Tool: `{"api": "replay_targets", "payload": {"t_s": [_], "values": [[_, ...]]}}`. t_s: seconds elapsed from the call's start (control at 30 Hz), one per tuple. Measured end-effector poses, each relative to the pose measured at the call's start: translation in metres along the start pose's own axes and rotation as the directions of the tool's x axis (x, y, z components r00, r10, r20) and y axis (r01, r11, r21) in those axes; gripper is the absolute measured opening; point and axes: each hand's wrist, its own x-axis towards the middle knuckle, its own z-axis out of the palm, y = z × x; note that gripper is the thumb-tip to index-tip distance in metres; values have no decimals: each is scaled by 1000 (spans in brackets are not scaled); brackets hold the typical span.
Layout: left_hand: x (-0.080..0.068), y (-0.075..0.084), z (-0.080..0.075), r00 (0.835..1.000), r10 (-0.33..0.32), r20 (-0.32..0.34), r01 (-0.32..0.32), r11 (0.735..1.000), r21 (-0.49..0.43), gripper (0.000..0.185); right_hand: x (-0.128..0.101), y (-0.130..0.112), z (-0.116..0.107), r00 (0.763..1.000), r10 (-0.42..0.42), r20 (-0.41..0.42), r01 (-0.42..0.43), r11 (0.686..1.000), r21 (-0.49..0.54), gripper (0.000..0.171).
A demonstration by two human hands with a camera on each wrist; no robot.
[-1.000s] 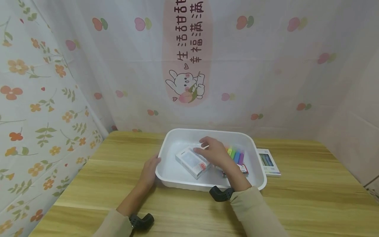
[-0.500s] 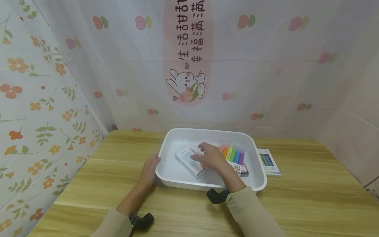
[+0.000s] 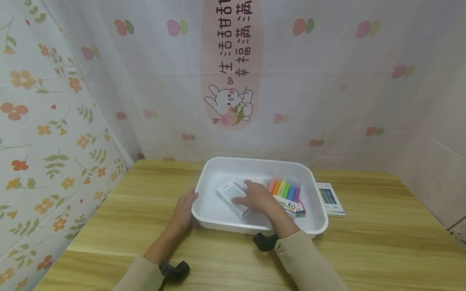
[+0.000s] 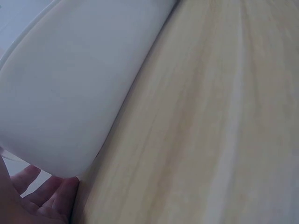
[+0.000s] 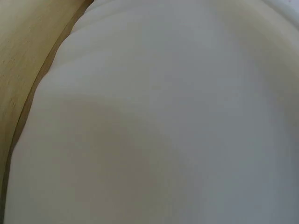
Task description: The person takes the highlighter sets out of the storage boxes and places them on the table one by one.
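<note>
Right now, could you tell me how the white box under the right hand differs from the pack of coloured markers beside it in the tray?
The white box is plain and pale; the marker pack shows a row of bright pink, orange, green, blue and purple. The right hand rests on the white box, while the marker pack lies untouched. The white box sits toward the tray's left, the marker pack toward its right. Both lie flat inside the white tray, whose edge the left hand touches.

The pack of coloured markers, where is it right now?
In the head view, the pack of coloured markers lies inside the white tray, in its right half, just right of the right hand and the white box.
</note>
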Motion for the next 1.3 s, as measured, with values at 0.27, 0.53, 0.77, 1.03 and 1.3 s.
{"api": "replay_targets", "payload": {"t_s": [0.27, 0.53, 0.77, 1.03, 1.3], "values": [[0, 0, 0, 1000, -2, 5, 2, 1000, 3, 54, -2, -2, 3, 1000, 4, 31, -3, 999, -34, 85], [1, -1, 1, 1000, 3, -4, -3, 1000, 3, 52, -3, -1, 5, 1000, -1, 26, 3, 998, -58, 84], [1, -1, 1, 1000, 14, 1, -14, 1000, 3, 53, -2, -2, 5, 1000, -10, 26, 11, 999, -30, 86], [0, 1, 1, 1000, 2, 8, -2, 1000, -4, 54, -1, -3, 5, 999, -30, 19, 31, 998, -56, 89], [0, 0, 1, 1000, 9, 3, -9, 1000, 0, 54, -2, -5, 6, 999, -44, 0, 44, 996, -71, 95]]}}
